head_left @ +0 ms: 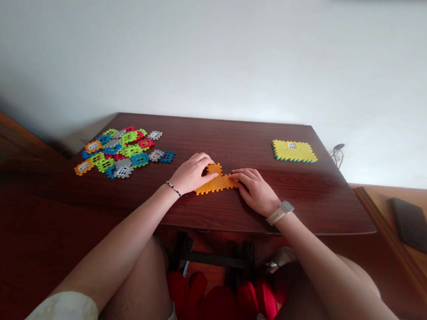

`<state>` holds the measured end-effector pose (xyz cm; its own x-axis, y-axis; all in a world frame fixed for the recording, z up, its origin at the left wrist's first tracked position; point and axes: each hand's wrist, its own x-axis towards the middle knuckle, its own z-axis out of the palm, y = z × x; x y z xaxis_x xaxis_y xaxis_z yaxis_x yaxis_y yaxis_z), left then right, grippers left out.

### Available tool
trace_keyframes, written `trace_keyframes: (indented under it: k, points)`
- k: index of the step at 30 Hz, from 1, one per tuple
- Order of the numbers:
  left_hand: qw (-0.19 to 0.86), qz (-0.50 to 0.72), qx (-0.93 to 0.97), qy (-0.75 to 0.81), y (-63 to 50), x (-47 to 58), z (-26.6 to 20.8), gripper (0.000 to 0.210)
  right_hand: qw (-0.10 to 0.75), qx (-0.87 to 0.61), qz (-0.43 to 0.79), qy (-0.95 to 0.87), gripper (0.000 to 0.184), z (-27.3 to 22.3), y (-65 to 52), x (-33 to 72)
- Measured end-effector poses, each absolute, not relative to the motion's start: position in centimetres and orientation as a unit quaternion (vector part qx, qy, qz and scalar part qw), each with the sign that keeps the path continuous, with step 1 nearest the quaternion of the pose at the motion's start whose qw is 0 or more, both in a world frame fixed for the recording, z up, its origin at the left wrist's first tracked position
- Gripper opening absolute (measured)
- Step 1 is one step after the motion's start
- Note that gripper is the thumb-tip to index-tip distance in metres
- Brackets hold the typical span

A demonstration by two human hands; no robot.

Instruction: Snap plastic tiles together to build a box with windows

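Orange tiles (218, 184) lie joined on the table (216, 141); my left hand (191, 174) pinches their left end, my right hand (257, 193) the right, thumb and fingers bent around it.

Orange tiles (218, 184) — dark red-brown, wood-grained tabletop (216, 141)

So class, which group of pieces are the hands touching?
The orange group, touched by the left hand and right hand; the multicoloured pile and yellow-topped stack lie apart.
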<state>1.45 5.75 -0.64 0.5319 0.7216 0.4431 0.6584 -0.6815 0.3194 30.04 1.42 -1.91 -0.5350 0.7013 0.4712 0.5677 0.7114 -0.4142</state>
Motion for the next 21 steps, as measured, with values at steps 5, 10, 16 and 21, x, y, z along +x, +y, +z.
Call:
trace_keyframes:
  k: [5, 10, 16, 21]
  points:
    - [0.05, 0.244, 0.883, 0.397, 5.4, 1.3, -0.4, 0.036, 0.316, -0.365, 0.101, -0.87, 0.035, -2.1, 1.5, 30.1]
    - [0.027, 0.226, 0.885, 0.406, 4.6, 1.3, -0.3, 0.051, 0.317, -0.366, 0.103, -0.869, 0.034, -2.0, 1.5, 30.0]
    - [0.078, 0.189, 0.896, 0.395, 3.9, 1.6, -0.9, 0.097, 0.316, -0.365, 0.102, -0.87, 0.034, -1.9, 1.4, 30.0]
    - [0.11, 0.166, 0.892, 0.405, 3.9, 1.5, -0.6, 0.096, 0.316, -0.36, 0.089, -0.873, 0.032, -2.1, 1.5, 30.1]
